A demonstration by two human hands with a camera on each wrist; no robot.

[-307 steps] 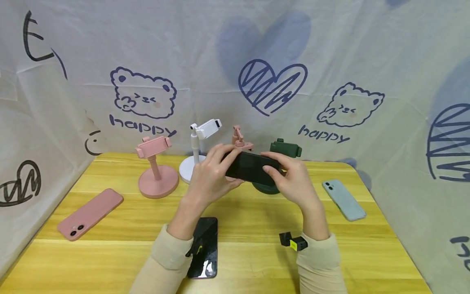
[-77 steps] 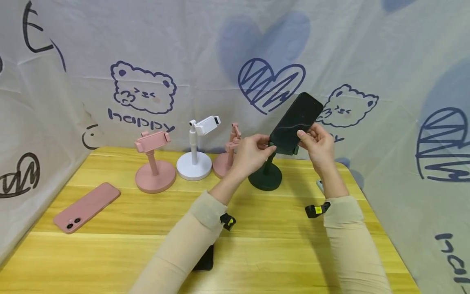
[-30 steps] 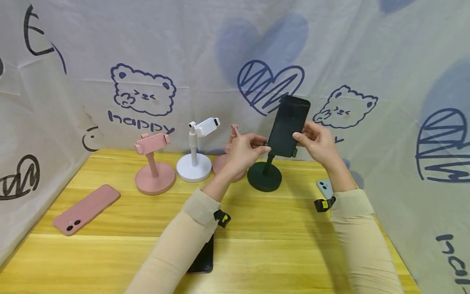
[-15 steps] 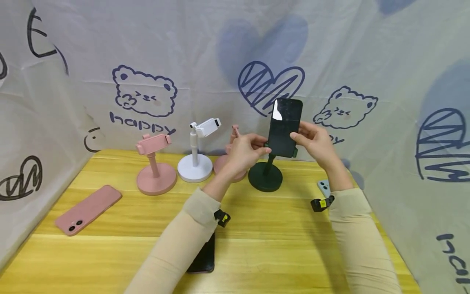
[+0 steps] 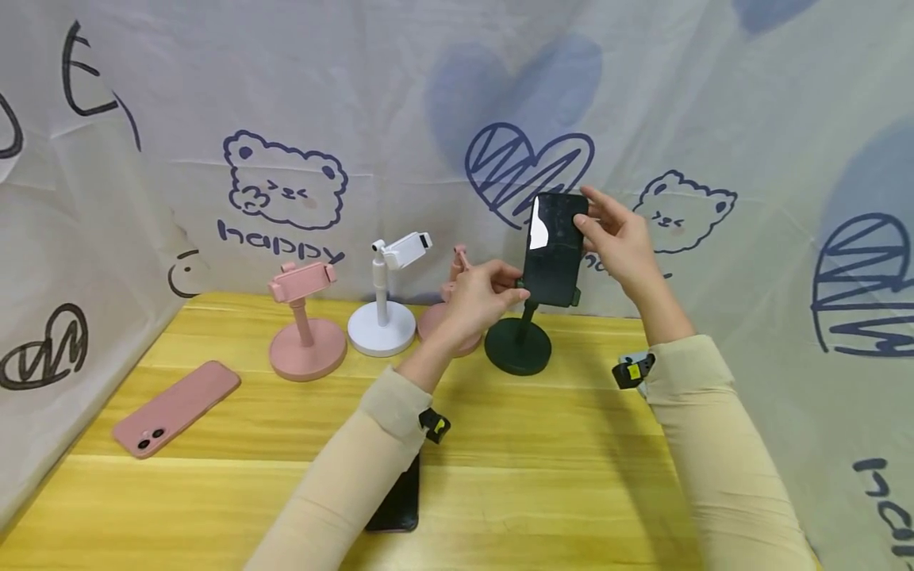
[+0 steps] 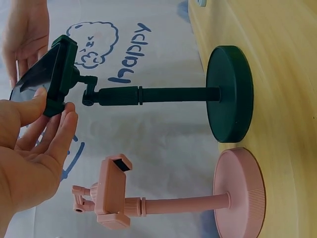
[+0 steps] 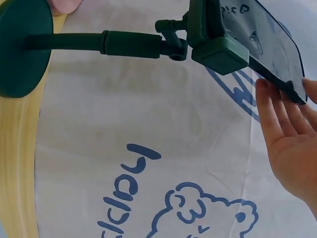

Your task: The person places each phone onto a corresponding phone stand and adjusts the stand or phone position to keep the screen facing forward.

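Observation:
A black smartphone (image 5: 554,254) stands nearly upright in the clamp of a dark green phone stand (image 5: 518,347), leaning back a little. My left hand (image 5: 480,296) pinches the clamp's left end at the phone's lower corner, thumb in front and fingers behind, as the left wrist view shows. Higher up, my right hand (image 5: 620,238) holds the phone's upper right edge, with the thumb on the screen side and the fingers at the back. In the right wrist view, the green clamp (image 7: 220,54) grips the phone's lower part. The phone's back is mostly hidden.
Left of the green stand are a pink stand (image 5: 457,341), a white stand (image 5: 382,329) and another pink stand (image 5: 307,349). A pink phone (image 5: 176,408) lies at left. Under my left forearm lies a dark phone (image 5: 400,503); a pale blue phone (image 5: 634,359) is partly hidden at right.
Earlier both hands held the phone level above the table; then it sat tilted right at the green stand. It has since turned upright, and my right hand has slid up its edge.

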